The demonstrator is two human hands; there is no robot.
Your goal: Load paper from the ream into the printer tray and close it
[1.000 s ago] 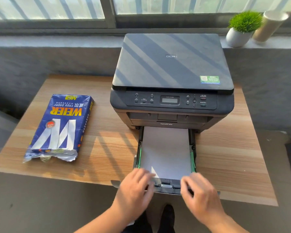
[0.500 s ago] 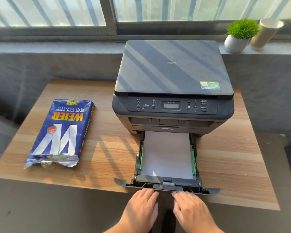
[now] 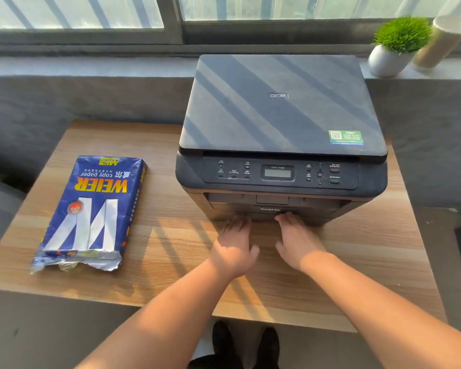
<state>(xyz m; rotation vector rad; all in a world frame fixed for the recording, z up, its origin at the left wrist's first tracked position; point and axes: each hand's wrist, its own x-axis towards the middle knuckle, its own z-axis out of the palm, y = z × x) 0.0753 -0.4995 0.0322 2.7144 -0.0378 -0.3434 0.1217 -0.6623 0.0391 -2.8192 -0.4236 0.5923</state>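
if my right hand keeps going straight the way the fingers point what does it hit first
Probably nothing new: your right hand already seems to have its fingertips against the printer at its lower front, though actual contact is hard to judge.

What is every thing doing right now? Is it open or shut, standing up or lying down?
printer tray: pushed in, shut.
scanner lid: down, shut.
printer screen: blank.
paper ream: lying flat, wrapper torn open at the near end.
left hand: open, fingers flat against the tray front.
right hand: open, fingers flat against the tray front.
potted plant: standing upright on the sill.
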